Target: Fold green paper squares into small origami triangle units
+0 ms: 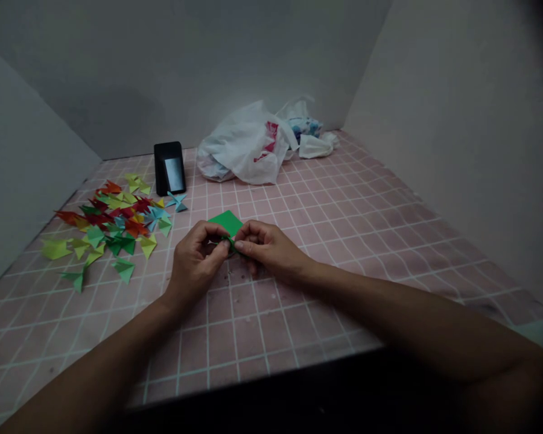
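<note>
Between the fingertips of both hands is a small folded piece of green paper (230, 240), mostly covered by the fingers. My left hand (198, 253) is closed, pinching its left side with thumb and forefinger. From the other side, my right hand (268, 246) is closed on it too, thumb pressed near the left thumb. Just behind the hands, flat on the table, lies a bright green square of paper (227, 222), its near part hidden by the fingers. To the left spreads a pile of folded paper figures (113, 220) in red, orange, yellow, green and blue.
A pink and white checked cloth (353, 241) covers the table. A black device with a lit screen (170, 169) stands upright at the back left. White plastic bags (248, 141) lie by the back wall, beside a crumpled white and blue bundle (305, 128). Walls border three sides.
</note>
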`<state>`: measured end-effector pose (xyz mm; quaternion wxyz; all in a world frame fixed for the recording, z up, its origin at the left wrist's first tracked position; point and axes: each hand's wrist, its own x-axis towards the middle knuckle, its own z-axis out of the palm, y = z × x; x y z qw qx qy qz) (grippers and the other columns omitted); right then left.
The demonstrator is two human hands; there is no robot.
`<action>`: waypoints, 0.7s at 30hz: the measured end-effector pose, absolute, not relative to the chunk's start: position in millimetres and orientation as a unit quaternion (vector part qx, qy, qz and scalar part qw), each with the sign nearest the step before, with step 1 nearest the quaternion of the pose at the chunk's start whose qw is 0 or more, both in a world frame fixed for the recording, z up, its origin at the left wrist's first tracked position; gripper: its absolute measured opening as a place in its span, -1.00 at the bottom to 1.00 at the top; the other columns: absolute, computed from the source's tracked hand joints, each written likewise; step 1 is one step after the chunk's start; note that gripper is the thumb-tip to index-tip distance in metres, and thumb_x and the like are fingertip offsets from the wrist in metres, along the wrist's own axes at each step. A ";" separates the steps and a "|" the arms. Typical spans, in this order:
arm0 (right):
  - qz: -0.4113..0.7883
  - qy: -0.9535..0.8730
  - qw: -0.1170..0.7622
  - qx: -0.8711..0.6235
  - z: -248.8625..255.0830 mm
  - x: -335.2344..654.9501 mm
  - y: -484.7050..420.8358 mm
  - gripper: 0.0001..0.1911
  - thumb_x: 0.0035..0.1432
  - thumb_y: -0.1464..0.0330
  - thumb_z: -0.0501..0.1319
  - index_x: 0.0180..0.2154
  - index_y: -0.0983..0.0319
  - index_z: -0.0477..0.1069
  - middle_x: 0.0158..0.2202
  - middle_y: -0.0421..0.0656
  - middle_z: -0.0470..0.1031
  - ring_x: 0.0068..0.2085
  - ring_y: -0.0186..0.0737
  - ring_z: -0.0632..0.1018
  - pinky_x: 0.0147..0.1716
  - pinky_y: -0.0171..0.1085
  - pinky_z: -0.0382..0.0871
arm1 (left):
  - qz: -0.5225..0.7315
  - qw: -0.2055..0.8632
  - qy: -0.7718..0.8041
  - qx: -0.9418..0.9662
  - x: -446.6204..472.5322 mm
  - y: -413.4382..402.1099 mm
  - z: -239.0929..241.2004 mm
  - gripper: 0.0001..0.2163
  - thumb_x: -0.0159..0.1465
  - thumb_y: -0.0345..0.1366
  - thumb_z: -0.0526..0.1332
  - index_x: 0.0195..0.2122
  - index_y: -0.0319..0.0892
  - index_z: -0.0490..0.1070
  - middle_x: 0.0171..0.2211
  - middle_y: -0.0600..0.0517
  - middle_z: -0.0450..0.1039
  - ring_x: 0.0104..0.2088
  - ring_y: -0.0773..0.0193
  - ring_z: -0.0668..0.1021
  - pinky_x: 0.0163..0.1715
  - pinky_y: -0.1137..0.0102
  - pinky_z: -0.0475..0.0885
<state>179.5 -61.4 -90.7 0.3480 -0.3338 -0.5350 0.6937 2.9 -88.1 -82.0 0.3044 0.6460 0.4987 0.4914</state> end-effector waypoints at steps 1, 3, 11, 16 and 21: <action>0.695 -0.534 0.348 -0.333 -90.7 179.6 -61.4 -0.88 0.29 0.41 0.25 -0.30 0.20 0.31 -0.61 -0.37 0.38 -0.66 -0.43 0.39 -0.67 -0.43 0.29 | 0.491 0.304 0.496 0.648 3.0 -88.1 -81.3 -0.93 0.19 -0.33 0.30 -0.29 -0.15 0.49 -0.34 0.05 0.47 -0.34 0.28 0.53 -0.33 0.37 0.46; 0.693 -0.538 0.347 -0.332 -90.9 179.6 -61.0 -0.89 0.28 0.42 0.25 -0.30 0.21 0.32 -0.59 -0.37 0.40 -0.66 -0.44 0.39 -0.67 -0.44 0.30 | 0.491 0.308 0.490 0.651 3.3 -88.3 -79.9 -0.93 0.19 -0.34 0.30 -0.30 -0.15 0.49 -0.34 0.06 0.46 -0.34 0.28 0.53 -0.32 0.37 0.46; 0.638 -0.589 0.343 -0.358 -90.1 180.4 -61.3 -0.91 0.25 0.43 0.25 -0.30 0.20 0.35 -0.59 -0.36 0.35 -0.65 -0.43 0.39 -0.70 -0.43 0.27 | 0.485 0.357 0.491 0.630 2.8 -88.2 -79.2 -0.89 0.17 -0.32 0.33 -0.27 -0.14 0.49 -0.34 0.06 0.50 -0.35 0.27 0.54 -0.32 0.38 0.47; 0.602 -0.609 0.356 -0.373 -92.8 180.9 -61.4 -0.92 0.23 0.40 0.25 -0.34 0.21 0.37 -0.58 -0.34 0.32 -0.62 -0.42 0.35 -0.67 -0.42 0.16 | 0.484 0.392 0.476 0.622 2.8 -86.6 -80.5 -0.86 0.15 -0.29 0.37 -0.27 -0.14 0.49 -0.34 0.06 0.51 -0.35 0.27 0.55 -0.32 0.38 0.49; 0.571 -0.623 0.381 -0.376 -92.2 181.4 -63.0 -0.88 0.19 0.34 0.27 -0.36 0.20 0.37 -0.57 -0.33 0.30 -0.53 -0.38 0.33 -0.57 -0.38 0.14 | 0.489 0.421 0.480 0.595 2.9 -86.4 -82.0 -0.86 0.19 -0.26 0.38 -0.26 -0.15 0.52 -0.33 0.05 0.54 -0.33 0.28 0.58 -0.28 0.38 0.52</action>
